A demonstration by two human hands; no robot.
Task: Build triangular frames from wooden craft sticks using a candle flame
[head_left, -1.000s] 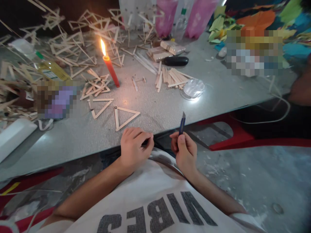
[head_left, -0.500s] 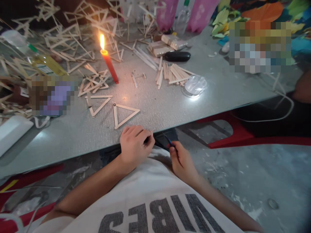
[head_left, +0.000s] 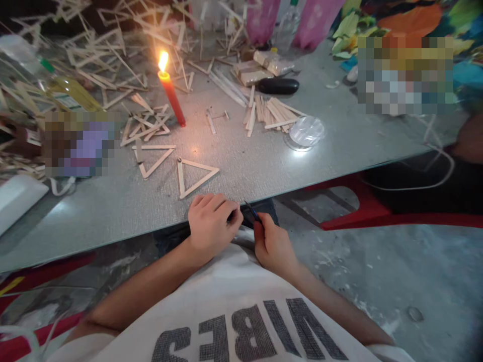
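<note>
While R hand (head_left: pixel 274 240) has its grip closed round a blue cutter (head_left: pixel 254 213) near the surface (head_left: pixel 241 166) edge, blade twd L hand (head_left: pixel 213 223), whose grip's curled, contents too hidden to tell, a stick triangle (head_left: pixel 199 183) lies just beyond, lit candle (head_left: pixel 172 98) farther back.

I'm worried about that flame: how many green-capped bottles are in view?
2: one yellow-filled bottle, left of the lit candle; one clear bottle at the back, between the pink containers. More may be hidden.
</note>
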